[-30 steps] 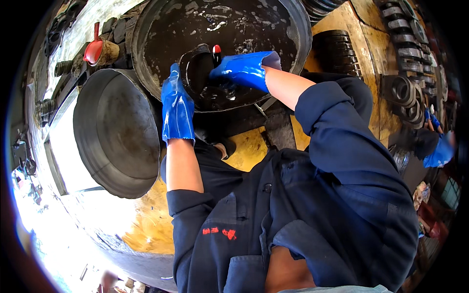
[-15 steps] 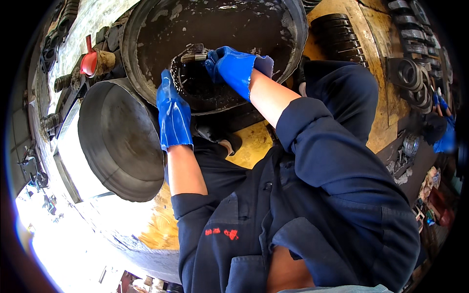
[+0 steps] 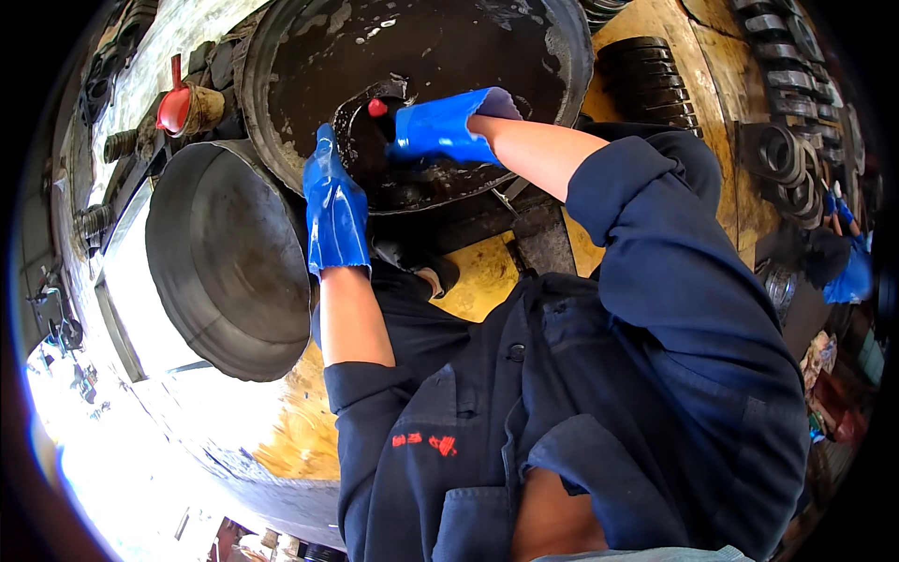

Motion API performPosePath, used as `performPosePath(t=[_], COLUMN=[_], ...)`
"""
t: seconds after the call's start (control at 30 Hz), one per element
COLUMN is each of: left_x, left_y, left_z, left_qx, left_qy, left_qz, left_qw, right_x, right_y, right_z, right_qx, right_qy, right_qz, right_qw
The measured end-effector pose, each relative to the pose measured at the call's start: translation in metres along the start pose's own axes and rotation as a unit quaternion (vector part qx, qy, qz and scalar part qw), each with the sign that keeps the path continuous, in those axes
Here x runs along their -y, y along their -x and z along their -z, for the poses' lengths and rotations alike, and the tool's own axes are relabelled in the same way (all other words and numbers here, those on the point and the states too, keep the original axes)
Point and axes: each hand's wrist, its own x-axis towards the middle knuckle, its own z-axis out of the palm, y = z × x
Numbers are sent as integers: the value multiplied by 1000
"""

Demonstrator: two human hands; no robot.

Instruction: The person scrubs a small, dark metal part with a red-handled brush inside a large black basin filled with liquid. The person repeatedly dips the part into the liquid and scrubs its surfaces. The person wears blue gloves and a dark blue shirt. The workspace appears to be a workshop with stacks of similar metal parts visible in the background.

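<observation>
Ring (image 3: 346, 122), dark and wet, inside the round basin (image 3: 578, 66).
Likely stiff, slippery, best taken by the rim, where the left hand (image 3: 335, 197) is, its grip hidden; the right hand (image 3: 440, 129) has its grip around a red-tipped handle (image 3: 377, 108). Tub (image 3: 225, 262) left, yellow floor (image 3: 479, 272) below.

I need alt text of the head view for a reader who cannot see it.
A blue-gloved right hand holds a red-tipped tool at a large round basin of dark liquid, while the gloved left hand reaches over its near edge. A grey metal tub stands to the left.
</observation>
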Motion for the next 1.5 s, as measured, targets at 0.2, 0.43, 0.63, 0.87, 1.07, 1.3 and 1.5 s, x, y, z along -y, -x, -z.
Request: performPosePath(t=[0.2,0.43,0.63,0.87,1.07,1.3,1.5], left_x=[12,1,29,67,53,25,19], left_y=[-17,-14,-36,-37,-25,-36,-30], left_z=[0,-4,-8,-25,-10,-13,-17], left_qx=[30,14,12,-24,-19,-31,-22], left_qy=[169,220,384,147,-80,457,388], left_qz=[122,110,252,31,-42,287,222], left_qw=[978,969,888,988,996,841,894], right_x=[4,-23,0,-28,-2,-24,-39], right_y=[-34,-60,-30,-66,-60,-8,-21], right_z=[-19,-22,-31,-20,-8,1,-20], right_qx=[-13,-243,-163,-254,-84,-39,-19], right_qy=[375,359,351,478,335,-67,-405], right_qz=[-35,121,261,172,-78,-76,-127], right_qw=[926,893,884,823,935,994,905])
